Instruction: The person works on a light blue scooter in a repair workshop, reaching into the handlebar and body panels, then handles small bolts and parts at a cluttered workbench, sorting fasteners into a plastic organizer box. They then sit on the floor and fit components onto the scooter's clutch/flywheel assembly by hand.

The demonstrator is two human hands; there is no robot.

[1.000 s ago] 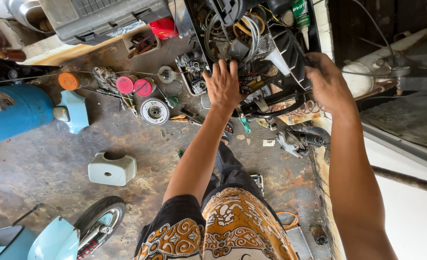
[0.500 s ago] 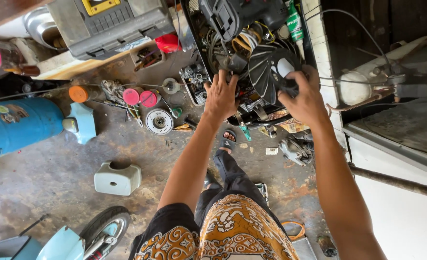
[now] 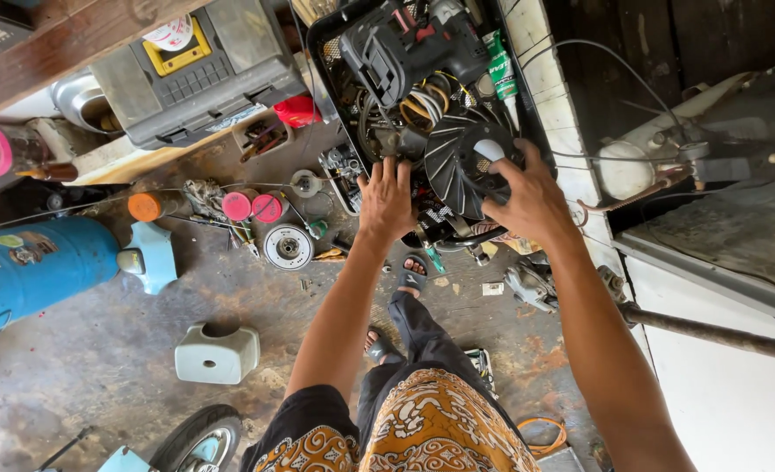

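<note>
A black finned fan wheel [image 3: 464, 166] is held in the upper middle of the frame, above a black tray [image 3: 335, 39] crowded with wires and a dark power tool [image 3: 409, 44]. The right hand [image 3: 527, 197] is clamped on the wheel's right edge, fingers wrapped over the rim. The left hand [image 3: 385, 199] is laid just beside the wheel's left side, fingers spread and flat on the tray's contents; nothing is seen to be gripped by it.

The step in hand is judged to be the lifting or sorting of the fan wheel out of the tray. The next move would call for a steady hold on the rim and care that the coiled wires [image 3: 422, 105] touching the wheel are not dragged along.

Noted on the floor: a blue gas cylinder [image 3: 33, 271] at the left, a grey toolbox [image 3: 195, 70] at the upper left, two pink caps [image 3: 252, 207] and a round metal disc [image 3: 288, 246] near the middle.
</note>
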